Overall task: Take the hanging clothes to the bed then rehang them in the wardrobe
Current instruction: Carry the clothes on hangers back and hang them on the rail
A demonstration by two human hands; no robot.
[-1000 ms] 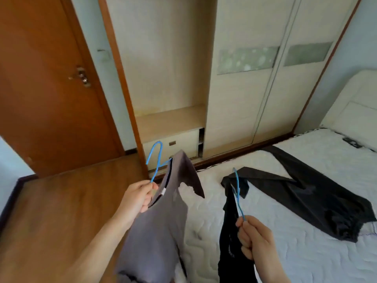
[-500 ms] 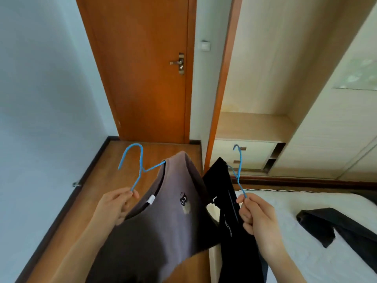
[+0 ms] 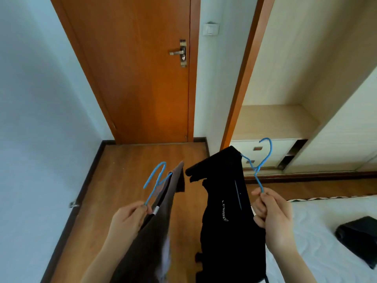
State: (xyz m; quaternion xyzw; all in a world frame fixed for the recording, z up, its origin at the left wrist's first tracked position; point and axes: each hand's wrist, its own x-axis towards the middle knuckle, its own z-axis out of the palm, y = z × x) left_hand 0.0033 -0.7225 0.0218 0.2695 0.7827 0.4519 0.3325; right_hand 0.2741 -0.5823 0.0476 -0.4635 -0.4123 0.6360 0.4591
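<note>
My left hand (image 3: 130,218) pinches the neck of a blue wire hanger (image 3: 155,181) that carries a grey-brown shirt (image 3: 155,237), seen edge-on. My right hand (image 3: 271,213) grips a second blue hanger (image 3: 262,162) with a black garment (image 3: 224,211) bearing white lettering. Both garments hang in front of me over the wooden floor. The open wardrobe (image 3: 285,82) is ahead on the right, its hanging space empty of clothes, with white drawers (image 3: 263,152) at its base. The rail is out of view.
A closed brown door (image 3: 138,74) stands ahead with a light switch (image 3: 211,29) beside it. A pale blue wall (image 3: 36,119) runs along the left. The white bed (image 3: 326,242) is at lower right with another dark garment (image 3: 363,237) lying on it.
My view has swung left from the bed toward the door and wardrobe opening. Both hangers stayed in my hands; the grey shirt turned edge-on and the black garment moved up beside it.
</note>
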